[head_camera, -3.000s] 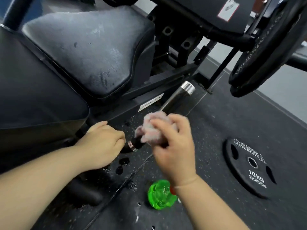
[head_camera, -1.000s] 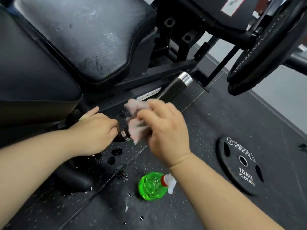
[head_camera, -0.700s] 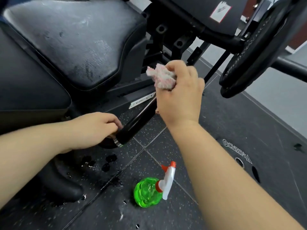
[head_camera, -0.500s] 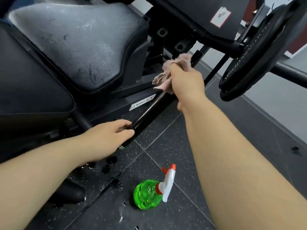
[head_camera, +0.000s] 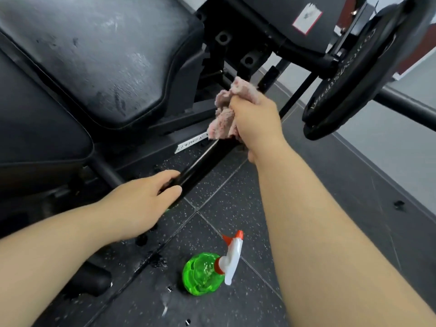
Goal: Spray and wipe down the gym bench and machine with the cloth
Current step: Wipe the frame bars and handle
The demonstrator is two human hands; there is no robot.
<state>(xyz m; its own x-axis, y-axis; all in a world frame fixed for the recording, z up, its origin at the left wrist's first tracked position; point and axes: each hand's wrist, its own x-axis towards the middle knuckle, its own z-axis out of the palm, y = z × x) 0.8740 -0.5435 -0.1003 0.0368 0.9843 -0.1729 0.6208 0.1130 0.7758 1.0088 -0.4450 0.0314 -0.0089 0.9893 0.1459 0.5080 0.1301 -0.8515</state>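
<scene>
A black bar (head_camera: 203,162) of the gym machine runs low over the floor, from near left to far right. My left hand (head_camera: 144,197) grips its near end. My right hand (head_camera: 254,121) holds a crumpled pinkish cloth (head_camera: 224,114) wrapped on the bar's far end, which the hand and cloth hide. The black padded seat (head_camera: 106,57) of the bench fills the upper left, its surface streaked and wet. A green spray bottle (head_camera: 205,274) with a white and red trigger stands on the floor between my forearms.
A black weight plate (head_camera: 354,74) hangs on the machine at the upper right, above a dark frame tube (head_camera: 405,105). The rubber floor (head_camera: 330,185) is dark and speckled, with wet spots near the bottle. A grey wall base runs along the right.
My right hand slid the cloth along the bar from its near end to its far end. My left hand stayed gripping the near end. The view shifted, and the floor plate left it.
</scene>
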